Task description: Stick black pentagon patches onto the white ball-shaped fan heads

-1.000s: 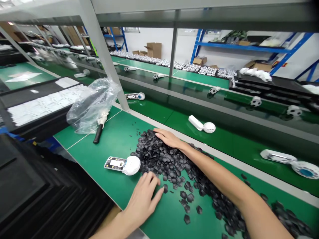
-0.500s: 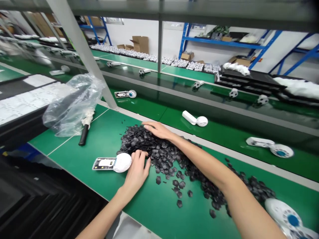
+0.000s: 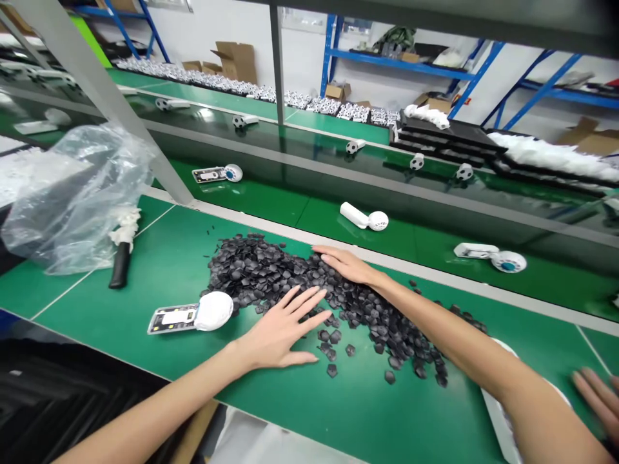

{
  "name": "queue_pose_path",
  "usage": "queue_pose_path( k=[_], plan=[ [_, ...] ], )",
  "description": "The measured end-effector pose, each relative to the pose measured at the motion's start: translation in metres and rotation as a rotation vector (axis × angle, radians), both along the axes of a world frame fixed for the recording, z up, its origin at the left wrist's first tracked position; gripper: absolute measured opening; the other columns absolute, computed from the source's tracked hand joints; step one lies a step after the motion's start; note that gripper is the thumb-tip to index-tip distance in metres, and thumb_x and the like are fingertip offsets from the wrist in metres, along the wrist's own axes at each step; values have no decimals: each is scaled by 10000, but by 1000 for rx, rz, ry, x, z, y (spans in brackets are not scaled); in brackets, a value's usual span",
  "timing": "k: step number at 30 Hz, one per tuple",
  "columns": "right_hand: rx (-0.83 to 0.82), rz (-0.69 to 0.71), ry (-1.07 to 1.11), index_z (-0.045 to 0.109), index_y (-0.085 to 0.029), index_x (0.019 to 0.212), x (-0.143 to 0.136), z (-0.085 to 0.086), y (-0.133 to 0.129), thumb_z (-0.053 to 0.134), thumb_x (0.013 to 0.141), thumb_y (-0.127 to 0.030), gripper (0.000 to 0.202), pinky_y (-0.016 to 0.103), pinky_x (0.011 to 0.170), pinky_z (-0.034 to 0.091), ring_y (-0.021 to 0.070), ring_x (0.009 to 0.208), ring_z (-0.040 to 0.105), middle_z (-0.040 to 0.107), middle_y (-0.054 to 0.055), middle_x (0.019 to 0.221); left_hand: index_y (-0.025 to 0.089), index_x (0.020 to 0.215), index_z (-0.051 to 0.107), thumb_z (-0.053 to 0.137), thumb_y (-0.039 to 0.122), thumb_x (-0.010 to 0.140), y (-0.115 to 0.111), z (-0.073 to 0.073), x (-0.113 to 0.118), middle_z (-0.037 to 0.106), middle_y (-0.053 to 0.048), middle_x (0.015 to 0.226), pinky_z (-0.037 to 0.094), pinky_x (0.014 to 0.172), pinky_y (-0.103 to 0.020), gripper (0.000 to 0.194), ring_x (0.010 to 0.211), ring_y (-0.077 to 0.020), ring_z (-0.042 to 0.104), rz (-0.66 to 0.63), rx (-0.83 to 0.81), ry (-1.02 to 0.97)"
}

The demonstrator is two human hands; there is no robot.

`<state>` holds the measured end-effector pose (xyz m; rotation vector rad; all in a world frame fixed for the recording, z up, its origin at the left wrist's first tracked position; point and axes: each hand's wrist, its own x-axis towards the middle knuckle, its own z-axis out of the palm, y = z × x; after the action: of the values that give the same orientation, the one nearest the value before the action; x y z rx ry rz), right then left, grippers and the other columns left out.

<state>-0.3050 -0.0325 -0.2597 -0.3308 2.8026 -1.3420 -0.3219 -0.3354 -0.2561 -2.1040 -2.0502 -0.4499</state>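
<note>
A broad heap of small black pentagon-shaped pieces (image 3: 256, 267) lies on the green tabletop, trailing off to the right. My left hand (image 3: 283, 328) is open, palm down with fingers spread, its fingertips at the near edge of the heap. Across the heap's far side lies my right hand (image 3: 345, 264), open, fingers stretched out flat and touching the pieces. Left of my left hand rests a white round-headed device (image 3: 215, 310) with its handle's inside exposed. Under my right forearm, another white object (image 3: 498, 412) is partly hidden.
A clear plastic bag (image 3: 82, 193) and a black-handled tool with a whitish wrapped end (image 3: 120, 261) lie at left. Beyond the table edge, a green conveyor carries white devices (image 3: 377, 220). A slanted metal post (image 3: 111, 96) stands at left. Another person's hand (image 3: 597, 399) reaches in at right.
My left hand has moved away from the white device to the right, its fingers now spread. My right hand has shifted along the heap to the right. The other person's hand has appeared.
</note>
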Motion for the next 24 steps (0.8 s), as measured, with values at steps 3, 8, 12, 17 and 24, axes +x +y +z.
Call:
queue_pose_path(
  k=[3,8,12,17,24],
  plan=[
    [-20,69,13,603,-211,1567,-9,0,-22,373,1147,-515,568,476,1319,379,254,1520,531,561,78,1612,143,1725,270,591,749,995,31,-7,-19,386,-223,1742,244,1359,-561,1002,1637,-372,343,19,19,42],
    [-7,136,45,683,-198,1466,-16,7,-38,408,1118,-257,447,401,1238,487,217,1429,623,643,66,1530,42,1731,112,602,554,1067,44,-13,-36,368,-346,1703,290,1302,-656,971,1626,-450,333,134,145,43],
    [57,13,123,686,-145,1438,5,35,-24,482,1110,-252,401,432,1295,415,236,1491,560,622,119,1551,22,1668,303,574,528,1087,38,-5,-16,436,-353,1656,326,1271,-678,816,1589,-475,383,42,202,9],
    [152,-126,184,741,-169,1299,98,73,-26,567,1098,-283,289,428,1125,573,240,1212,734,770,98,1305,168,1214,687,499,334,1112,27,8,34,764,-128,1325,426,1267,-399,271,1306,-250,675,-271,224,-94],
    [303,-115,520,668,-127,1323,237,33,-91,507,1059,-120,310,325,1213,501,189,1366,642,733,113,1381,164,1570,536,605,504,1056,41,-1,46,543,-144,1653,230,1357,-510,620,1556,-323,460,-390,-48,-5]
  ],
)
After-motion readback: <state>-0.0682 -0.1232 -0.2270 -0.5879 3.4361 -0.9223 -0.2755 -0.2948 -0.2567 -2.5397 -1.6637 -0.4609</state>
